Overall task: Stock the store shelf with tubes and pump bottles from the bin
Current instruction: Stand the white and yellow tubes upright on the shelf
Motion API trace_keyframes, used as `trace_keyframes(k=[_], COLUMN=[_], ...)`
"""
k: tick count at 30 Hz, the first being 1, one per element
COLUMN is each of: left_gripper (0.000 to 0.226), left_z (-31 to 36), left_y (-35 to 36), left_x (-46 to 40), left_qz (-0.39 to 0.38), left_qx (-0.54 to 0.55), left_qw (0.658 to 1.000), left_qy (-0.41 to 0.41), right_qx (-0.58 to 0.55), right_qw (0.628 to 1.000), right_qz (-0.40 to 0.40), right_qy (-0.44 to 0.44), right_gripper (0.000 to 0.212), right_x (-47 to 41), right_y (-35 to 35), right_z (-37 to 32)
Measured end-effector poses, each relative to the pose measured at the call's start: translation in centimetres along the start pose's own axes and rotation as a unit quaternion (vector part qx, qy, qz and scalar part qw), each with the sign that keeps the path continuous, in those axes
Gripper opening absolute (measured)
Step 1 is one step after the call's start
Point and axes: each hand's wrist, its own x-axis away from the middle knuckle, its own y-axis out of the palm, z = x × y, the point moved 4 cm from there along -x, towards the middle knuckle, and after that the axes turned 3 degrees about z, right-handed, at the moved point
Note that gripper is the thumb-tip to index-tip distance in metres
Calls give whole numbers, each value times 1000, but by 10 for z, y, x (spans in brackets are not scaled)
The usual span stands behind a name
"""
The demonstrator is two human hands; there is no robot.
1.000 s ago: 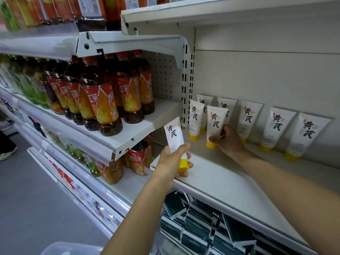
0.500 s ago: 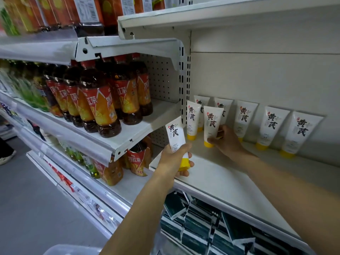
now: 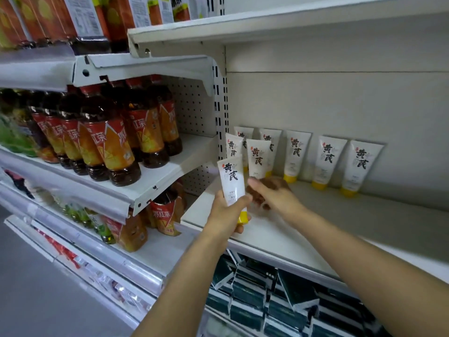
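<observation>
My left hand [image 3: 224, 212] grips a white tube with a yellow cap [image 3: 232, 181], upright and cap down, just above the front left corner of the white shelf [image 3: 340, 227]. My right hand [image 3: 272, 194] hovers low over the shelf right beside that tube; it is blurred, holds nothing, and its thumb points toward the tube. Several matching tubes stand cap down along the back: a front one [image 3: 258, 158] just behind my hands, and others [image 3: 328, 161] leaning on the back wall to the right.
Iced tea bottles [image 3: 114, 142] fill the neighbouring shelf on the left, with more bottles [image 3: 162, 215] below it. Dark boxes [image 3: 267, 300] are packed on the shelf underneath. Another shelf [image 3: 267, 27] overhangs above. The right part of the tube shelf is bare.
My right hand has let go of the front tube on the shelf and pulled back toward the tube in my left hand. The left hand has lifted its tube a little closer to the shelf.
</observation>
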Motion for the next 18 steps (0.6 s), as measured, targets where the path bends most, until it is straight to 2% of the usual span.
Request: trace_keyframes(k=[3,6,10,15,18], left_gripper=[31,37,38,55,70], left_z=[1,3,3,1,1], left_y=[12,26,45,67,76], left_x=[2,4,4,-3,-7], left_qz=[-16,-46,-78,-102,-106], left_qx=[-35,-55,-42,-38,-57], left_qw=[999,996,994,993,992], left_qy=[31,61,62,43,25], right_qx=[29,18,24,-25,-27], right_qw=[997,997,999,1000,998], right_qz=[-68,-75,-35,0,64], right_qy=[-4,9,16,3,4], right_gripper=[35,23,23,12,9], right_x=[9,13,14,9,2], right_y=[0,-7,-28,-56,-75], right_z=[-8,-12,-10,0,9])
